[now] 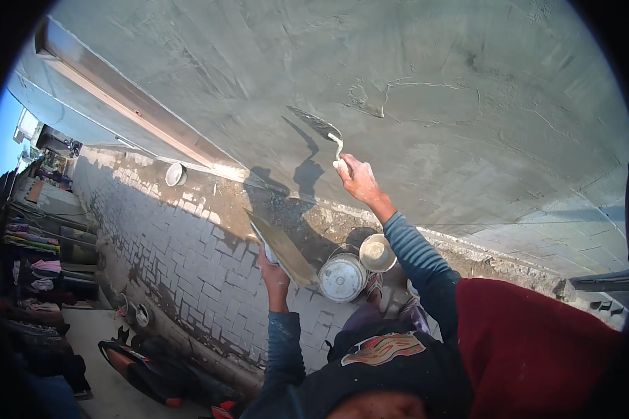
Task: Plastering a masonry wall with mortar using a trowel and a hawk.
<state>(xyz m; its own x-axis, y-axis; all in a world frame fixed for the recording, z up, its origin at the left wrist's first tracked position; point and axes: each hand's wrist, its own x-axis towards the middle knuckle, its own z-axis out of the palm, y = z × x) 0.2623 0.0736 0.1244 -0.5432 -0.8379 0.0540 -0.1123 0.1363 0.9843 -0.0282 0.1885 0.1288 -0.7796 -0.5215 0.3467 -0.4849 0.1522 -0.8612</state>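
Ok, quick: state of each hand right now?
Left hand: holding a flat board.
Right hand: closed on the handle of a trowel.

Black top (437,373) with orange chest print (384,348) — blue-grey sleeves (416,244), finely striped

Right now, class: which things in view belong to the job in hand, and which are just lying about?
Job:
trowel, in the right hand
flat board, in the left hand
grey wall
probably the white bucket and round tub

Lying about, it seems:
motorbike
coloured cloths

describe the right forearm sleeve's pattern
The right sleeve has blue-grey and darker stripes; it shows best in the head view.
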